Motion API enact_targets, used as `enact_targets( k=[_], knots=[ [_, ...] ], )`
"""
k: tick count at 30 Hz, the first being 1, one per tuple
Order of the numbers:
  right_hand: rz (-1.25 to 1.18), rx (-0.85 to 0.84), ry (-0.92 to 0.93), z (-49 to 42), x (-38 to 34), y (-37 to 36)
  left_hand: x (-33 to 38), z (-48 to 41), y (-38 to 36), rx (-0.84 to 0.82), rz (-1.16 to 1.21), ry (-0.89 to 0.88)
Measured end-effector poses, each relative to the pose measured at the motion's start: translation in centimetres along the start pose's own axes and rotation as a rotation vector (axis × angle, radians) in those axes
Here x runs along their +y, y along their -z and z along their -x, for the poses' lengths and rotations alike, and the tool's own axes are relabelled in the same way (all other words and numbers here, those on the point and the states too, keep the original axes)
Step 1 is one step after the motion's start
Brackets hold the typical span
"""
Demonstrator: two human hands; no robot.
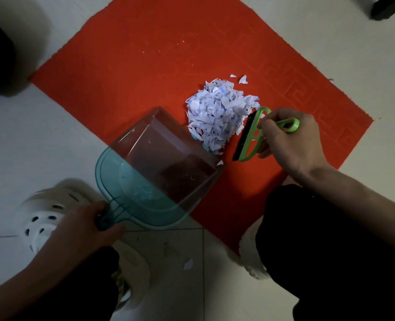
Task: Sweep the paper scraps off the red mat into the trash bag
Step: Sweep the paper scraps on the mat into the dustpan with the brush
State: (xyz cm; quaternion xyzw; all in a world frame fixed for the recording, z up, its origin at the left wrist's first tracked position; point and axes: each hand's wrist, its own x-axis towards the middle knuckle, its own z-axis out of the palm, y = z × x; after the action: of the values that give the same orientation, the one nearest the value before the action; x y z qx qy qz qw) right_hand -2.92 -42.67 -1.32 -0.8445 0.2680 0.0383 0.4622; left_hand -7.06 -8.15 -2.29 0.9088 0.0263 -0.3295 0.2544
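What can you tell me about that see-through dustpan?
The dustpan is clear teal plastic: a wide flat scoop with raised side walls and a short handle. It lies low, mouth toward the heap of paper scraps, its front edge on the red mat touching the heap, its back over the pale floor. The left hand grips the handle. One small scrap sits at its front corner.

A white perforated clog (43, 216) stands on the pale tiled floor (29, 135). A dark furniture leg (391, 6) shows at top right.
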Motion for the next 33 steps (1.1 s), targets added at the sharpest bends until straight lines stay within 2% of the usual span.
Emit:
enact_targets(
  k=[9, 16, 23, 27, 33],
  knots=[
    [0.187, -0.004, 0.062, -0.4, 1.3, 0.2, -0.5, -0.1, -0.3, -0.043, -0.014, -0.019],
    [0.154, -0.032, 0.043, -0.9, 1.7, -0.3, -0.4, -0.7, -1.1, -0.073, -0.054, 0.000],
    [0.243, -0.078, 0.179, -0.5, 1.3, -1.8, 1.1, -1.2, -1.5, -0.122, -0.091, 0.009],
    [0.170, -0.111, 0.134, -0.2, 0.8, -1.7, 1.5, -1.5, -1.6, -0.125, -0.100, 0.026],
    [0.131, 0.017, 0.105, -0.3, 0.8, 0.1, 2.2, -1.8, -1.7, -0.090, -0.083, 0.037]
  ],
)
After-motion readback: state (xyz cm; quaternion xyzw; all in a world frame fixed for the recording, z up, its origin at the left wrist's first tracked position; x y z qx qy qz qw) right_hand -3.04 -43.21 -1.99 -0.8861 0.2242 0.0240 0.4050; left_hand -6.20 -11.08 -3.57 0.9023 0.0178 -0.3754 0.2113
